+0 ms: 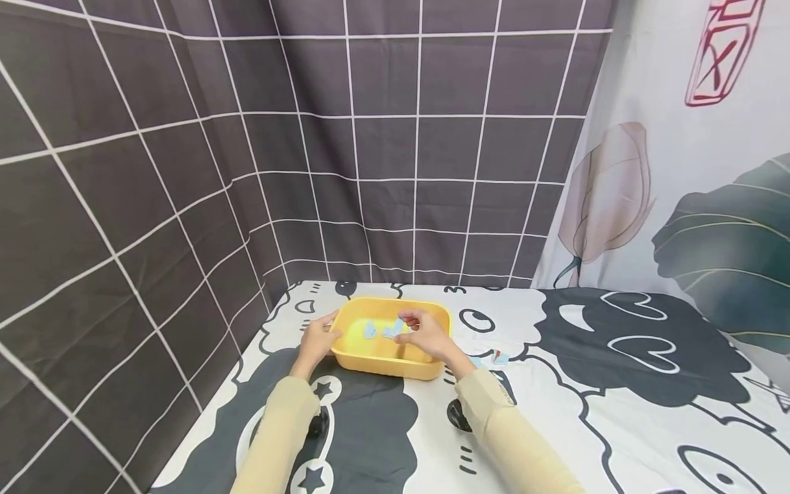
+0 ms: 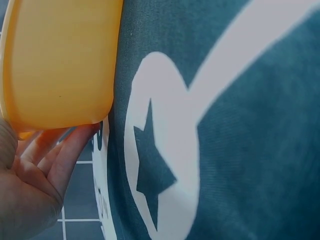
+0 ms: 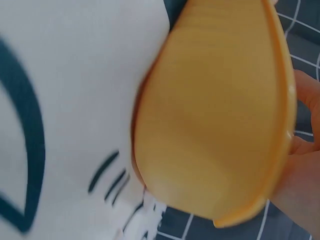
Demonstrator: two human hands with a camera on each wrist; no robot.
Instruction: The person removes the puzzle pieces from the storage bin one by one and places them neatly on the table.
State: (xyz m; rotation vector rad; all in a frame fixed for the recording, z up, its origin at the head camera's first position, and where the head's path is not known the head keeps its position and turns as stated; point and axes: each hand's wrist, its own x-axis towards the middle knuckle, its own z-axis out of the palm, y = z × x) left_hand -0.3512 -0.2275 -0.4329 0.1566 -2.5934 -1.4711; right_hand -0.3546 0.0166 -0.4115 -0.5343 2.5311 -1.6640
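A yellow plastic basin stands on the patterned cloth, its outer wall filling much of both wrist views. My left hand holds its left end, thumb at the rim and fingers along the outside. Inside the basin, my right hand pinches a small light blue piece between thumb and fingers. Right beside that piece lies another light blue piece, and a further blue piece sits to the left on the basin floor. What the right fingers hold is hidden behind the basin wall in the right wrist view.
Right of the basin, near the right forearm, lie a light blue piece with a reddish part and another blue scrap. The black-and-white cartoon cloth covers the table. Dark gridded curtains hang behind and at the left.
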